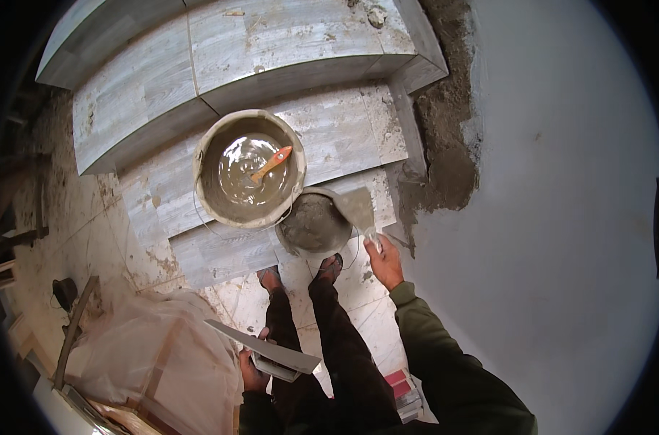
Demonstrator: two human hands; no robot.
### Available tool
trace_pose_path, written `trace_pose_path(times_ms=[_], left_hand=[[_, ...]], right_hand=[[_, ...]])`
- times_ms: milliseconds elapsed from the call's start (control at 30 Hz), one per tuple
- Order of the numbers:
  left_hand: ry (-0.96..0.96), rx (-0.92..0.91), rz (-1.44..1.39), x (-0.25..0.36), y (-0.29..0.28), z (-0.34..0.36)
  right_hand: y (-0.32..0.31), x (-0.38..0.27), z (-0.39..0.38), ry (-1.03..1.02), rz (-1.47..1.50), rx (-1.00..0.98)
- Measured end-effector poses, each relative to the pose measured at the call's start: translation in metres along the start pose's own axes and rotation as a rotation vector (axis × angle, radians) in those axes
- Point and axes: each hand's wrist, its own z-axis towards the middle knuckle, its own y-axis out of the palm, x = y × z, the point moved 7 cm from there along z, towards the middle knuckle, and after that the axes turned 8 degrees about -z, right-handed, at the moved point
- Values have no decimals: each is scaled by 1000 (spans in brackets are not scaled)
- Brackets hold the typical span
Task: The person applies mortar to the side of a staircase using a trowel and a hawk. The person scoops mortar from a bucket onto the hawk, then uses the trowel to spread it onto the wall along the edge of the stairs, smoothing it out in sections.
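Note:
My right hand [384,262] grips a trowel [357,208] whose flat blade rests over the rim of a small bucket of grey mortar [311,226]. Low beside my legs, my left hand [252,371] holds a narrow grey tile strip [265,348], tilted. Behind the mortar bucket stands a larger bucket of murky water [247,168] with an orange-handled brush [271,164] lying in it. Both buckets sit on grey wood-look tiled steps [329,130].
A raw mortar strip [445,167] runs between the steps and the plain white wall [561,217] on the right. A clear plastic sheet [152,355] covers a stack at lower left. Red bricks [402,388] lie by my right leg. My sandalled feet [300,274] stand below the steps.

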Motion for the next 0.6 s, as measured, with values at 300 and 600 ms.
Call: trace_pose_path(times_ms=[300, 600], left_hand=[[-51, 6, -102, -11, -25, 12], [-99, -1, -117, -14, -32, 12]], right_hand=[[81, 28, 15, -438, -894, -170], [148, 74, 21, -91, -801, -286]])
